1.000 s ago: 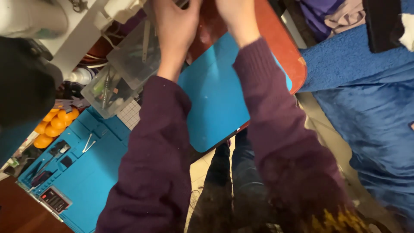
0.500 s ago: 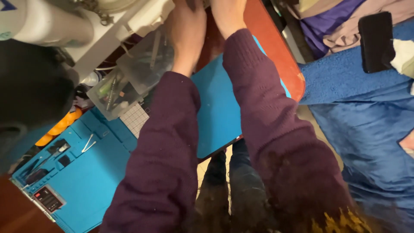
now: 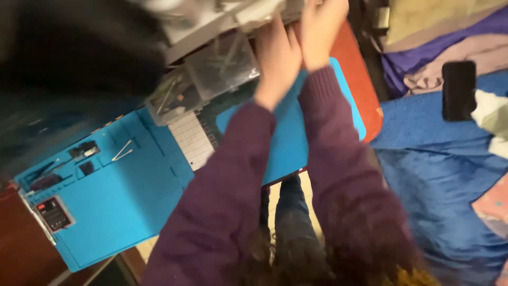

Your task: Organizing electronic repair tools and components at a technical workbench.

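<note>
My left hand point(image 3: 278, 61) and right hand point(image 3: 320, 32) reach past the far edge of the blue mat point(image 3: 288, 132), close together. Their fingertips run under blurred grey clutter at the top, so I cannot tell whether either grips anything. Just left of my left hand sits a clear plastic box point(image 3: 222, 66), its contents too smeared to name. Compared with half a second ago, the view has swung: the mat's tool tray point(image 3: 63, 164) shows more fully.

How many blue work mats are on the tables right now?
2: a compartmented blue mat at lower left, and a plain blue mat under the arms on the red table. Others may be hidden.
</note>
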